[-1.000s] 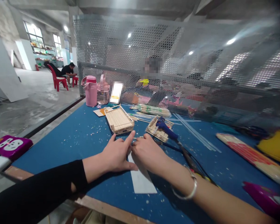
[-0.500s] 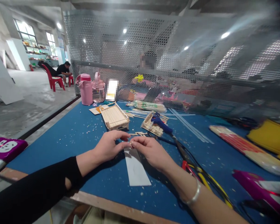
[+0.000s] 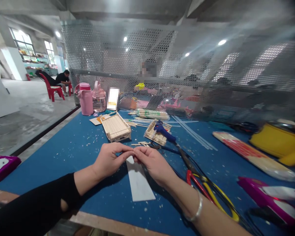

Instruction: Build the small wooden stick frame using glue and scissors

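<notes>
My left hand (image 3: 111, 159) and my right hand (image 3: 151, 162) meet fingertip to fingertip over the top end of a white paper strip (image 3: 140, 183) on the blue table. Both are closed in a pinch, and whatever is between the fingertips is too small or hidden to make out. Beyond them stands a small frame of wooden sticks (image 3: 116, 126). Right of it, a blue glue gun (image 3: 165, 131) rests on a second stick piece (image 3: 152, 132). Short loose sticks (image 3: 144, 143) lie just past my fingers.
Red-handled pliers (image 3: 188, 177), yellow-handled scissors (image 3: 221, 200) and cables lie on the right, near a bagged stick pack (image 3: 255, 155). Pink bottles (image 3: 85, 100) stand at the back left. Purple power strips (image 3: 5, 167) sit at both sides. A mesh screen (image 3: 123, 49) borders the back.
The view has shifted slightly, so the table's things appear a little further left. My left fingers have closed together, and both hands' fingertips now touch.
</notes>
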`<state>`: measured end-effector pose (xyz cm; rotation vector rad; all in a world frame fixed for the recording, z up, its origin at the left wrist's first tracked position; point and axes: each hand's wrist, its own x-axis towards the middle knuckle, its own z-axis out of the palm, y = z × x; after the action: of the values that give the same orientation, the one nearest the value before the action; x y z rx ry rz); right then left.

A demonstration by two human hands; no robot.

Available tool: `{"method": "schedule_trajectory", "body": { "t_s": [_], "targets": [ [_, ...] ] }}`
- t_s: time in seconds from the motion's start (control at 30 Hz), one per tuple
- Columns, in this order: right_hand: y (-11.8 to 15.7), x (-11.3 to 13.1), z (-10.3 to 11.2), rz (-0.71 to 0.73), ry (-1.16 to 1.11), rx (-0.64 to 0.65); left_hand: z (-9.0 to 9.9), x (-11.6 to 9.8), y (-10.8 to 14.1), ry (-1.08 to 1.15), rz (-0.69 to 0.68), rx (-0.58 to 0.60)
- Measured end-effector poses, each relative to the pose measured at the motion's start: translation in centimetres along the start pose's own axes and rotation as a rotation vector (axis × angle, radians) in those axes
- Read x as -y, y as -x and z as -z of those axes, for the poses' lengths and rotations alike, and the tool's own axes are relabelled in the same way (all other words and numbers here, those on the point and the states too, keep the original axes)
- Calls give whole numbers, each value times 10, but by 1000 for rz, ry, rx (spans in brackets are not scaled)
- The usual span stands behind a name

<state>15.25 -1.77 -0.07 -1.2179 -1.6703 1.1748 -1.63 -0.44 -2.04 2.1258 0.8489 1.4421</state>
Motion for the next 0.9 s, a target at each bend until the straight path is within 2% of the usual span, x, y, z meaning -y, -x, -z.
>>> {"method": "schedule_trajectory", "body": {
  "t_s": [0.17,0.37,0.6,0.67,0.77,0.9],
  "targets": [
    [0,7,2,71,100,-62,-1,-1,-1,-66,46,-24],
    [-2,5,4,94,204,-86,-1,1,-2,-49,127,46],
    [-1,6,5,214,419,-73,-1,-2,-4,39,162,-20],
    [-2,5,8,260,523,-81,0,-2,-4,22,224,15],
    [-7,0,15,330,731,-57,2,-3,0,-135,330,108],
    [-10,-5,17,402,1040,44,1,-4,4,-291,327,326]
  ]
}}
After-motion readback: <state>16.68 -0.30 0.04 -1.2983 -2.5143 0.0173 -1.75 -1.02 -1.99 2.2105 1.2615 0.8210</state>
